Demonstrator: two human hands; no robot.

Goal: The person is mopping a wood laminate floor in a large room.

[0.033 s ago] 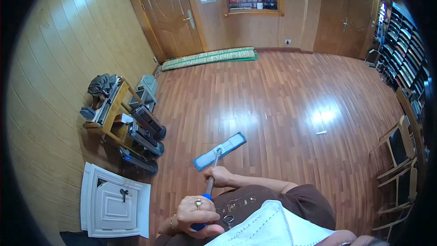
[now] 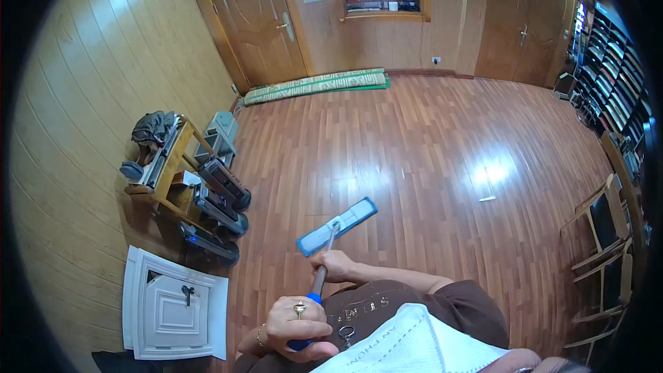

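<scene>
A flat mop with a blue-edged, pale rectangular head (image 2: 337, 226) lies on the wood floor ahead of me, tilted up toward the right. Its pole (image 2: 320, 280) runs back toward my body. My left hand (image 2: 298, 324), with a ring and bracelet, is closed around the blue grip (image 2: 314, 298) near the pole's upper end. Farther down the pole, close to the mop head, my right hand (image 2: 333, 266) is wrapped round it. The palm sides of both hands are hidden.
Along the left wall stand a wooden shelf (image 2: 168, 166), several dark upright devices (image 2: 222, 214) and a white cabinet (image 2: 176, 307). A rolled mat (image 2: 318, 85) lies by the back wall. Folding chairs (image 2: 608, 224) and a full rack (image 2: 615, 72) line the right side.
The mop head has slid slightly forward and to the right. Both hands keep their hold on the pole, and the right hand has shifted a little with it.
</scene>
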